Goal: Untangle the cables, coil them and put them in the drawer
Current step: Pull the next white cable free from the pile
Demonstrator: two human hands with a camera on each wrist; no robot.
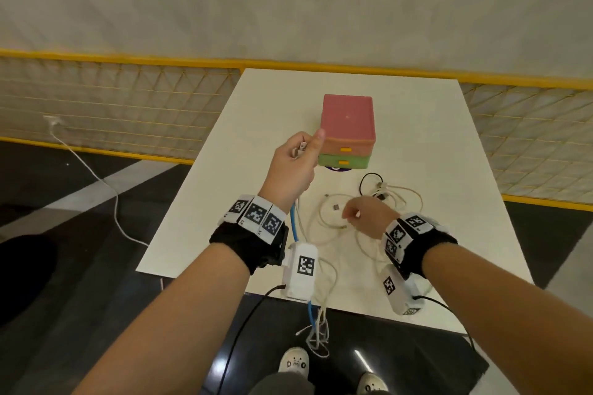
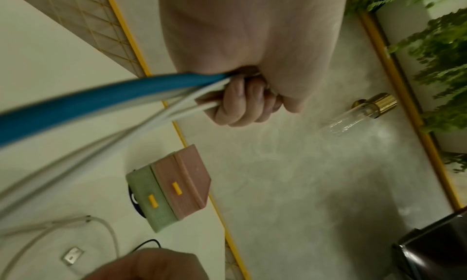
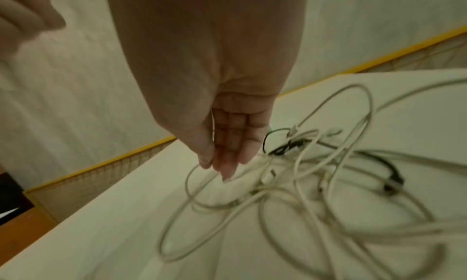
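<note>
My left hand [image 1: 296, 167] is raised above the white table [image 1: 224, 186] and grips a blue cable [image 1: 293, 224] together with thin white cables [image 2: 177, 108]; a connector shows beside the thumb. These cables run down past my wrist and hang over the front table edge [image 1: 317, 330]. My right hand [image 1: 356, 212] hovers over a tangle of white cables [image 1: 369, 218], its fingers [image 3: 227, 144] straight and reaching a white loop. A black cable [image 1: 365, 179] is mixed into the tangle. The pink and green drawer unit [image 1: 348, 125] stands behind with both drawers closed.
A loose USB plug [image 1: 335, 207] lies on the table by my right hand. A mesh fence with a yellow rail [image 1: 128, 58] runs behind the table. On the floor at left, a white cord [image 1: 96, 176] leads to a socket. My shoes show below the front edge.
</note>
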